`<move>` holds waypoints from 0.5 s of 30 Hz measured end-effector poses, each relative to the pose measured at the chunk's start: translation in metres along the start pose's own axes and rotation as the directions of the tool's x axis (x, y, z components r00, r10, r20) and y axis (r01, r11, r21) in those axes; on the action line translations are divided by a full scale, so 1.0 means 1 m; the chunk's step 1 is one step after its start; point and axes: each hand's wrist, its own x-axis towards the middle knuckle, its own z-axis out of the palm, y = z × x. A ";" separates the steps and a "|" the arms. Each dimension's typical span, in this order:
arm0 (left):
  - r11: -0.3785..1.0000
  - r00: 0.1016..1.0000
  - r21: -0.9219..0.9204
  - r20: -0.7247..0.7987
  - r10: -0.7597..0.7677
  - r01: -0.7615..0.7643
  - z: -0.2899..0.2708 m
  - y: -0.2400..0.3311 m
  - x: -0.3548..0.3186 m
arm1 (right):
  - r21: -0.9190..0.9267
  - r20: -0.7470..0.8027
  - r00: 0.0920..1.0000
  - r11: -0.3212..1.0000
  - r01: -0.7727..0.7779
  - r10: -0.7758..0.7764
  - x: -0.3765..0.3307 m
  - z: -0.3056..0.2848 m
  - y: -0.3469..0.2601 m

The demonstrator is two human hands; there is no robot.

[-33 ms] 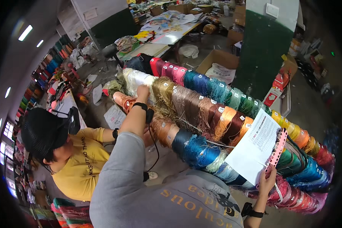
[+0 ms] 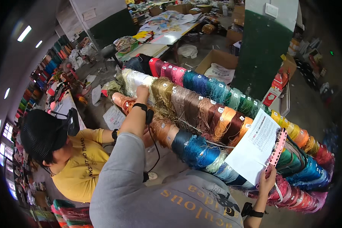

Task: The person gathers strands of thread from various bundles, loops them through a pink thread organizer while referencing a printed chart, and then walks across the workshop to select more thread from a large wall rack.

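My left hand (image 2: 142,91) reaches far over the racks, its fingers closed at the cream thread (image 2: 135,81), beside a gold-brown skein (image 2: 162,93). The fingertips are partly hidden. At the right, my right hand (image 2: 268,177) grips a printed white sheet of paper (image 2: 247,155) together with a pink strip with a row of holes (image 2: 278,146). The paper lies slanted above the thread rows. Below my left forearm, blue thread (image 2: 199,150) and orange-brown thread (image 2: 165,131) hang on the nearest row.
A co-worker in a yellow shirt (image 2: 78,167) and black cap stands close at my left, an arm reaching behind my forearm. A green and white pillar (image 2: 260,57) and a cardboard box (image 2: 220,60) stand beyond the racks. A cluttered table (image 2: 167,38) is farther back.
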 end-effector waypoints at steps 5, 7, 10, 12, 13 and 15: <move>0.983 0.991 0.138 -0.039 0.125 -0.119 -0.009 0.013 -0.023 | -0.018 0.001 1.000 0.999 -0.031 0.031 -0.002 0.005 0.006; 0.988 0.993 0.103 -0.028 0.116 -0.113 -0.020 0.005 -0.022 | 0.015 0.000 1.000 1.000 -0.018 0.018 -0.001 0.005 0.008; 0.996 0.996 0.022 0.025 0.081 -0.082 -0.023 0.013 -0.030 | -0.011 -0.005 1.000 1.000 -0.019 0.019 -0.001 0.005 0.002; 0.999 0.998 -0.021 0.041 0.049 -0.048 -0.029 0.010 -0.029 | -0.020 -0.017 0.999 0.999 0.028 -0.028 -0.001 0.004 0.005; 0.993 0.999 -0.113 0.038 -0.023 0.027 -0.031 0.009 -0.027 | -0.055 -0.028 0.996 0.995 0.079 -0.081 -0.001 0.005 0.010; 0.973 0.995 -0.205 0.035 -0.098 0.103 -0.033 0.006 -0.025 | -0.044 -0.012 0.997 0.996 0.073 -0.074 0.001 0.005 0.006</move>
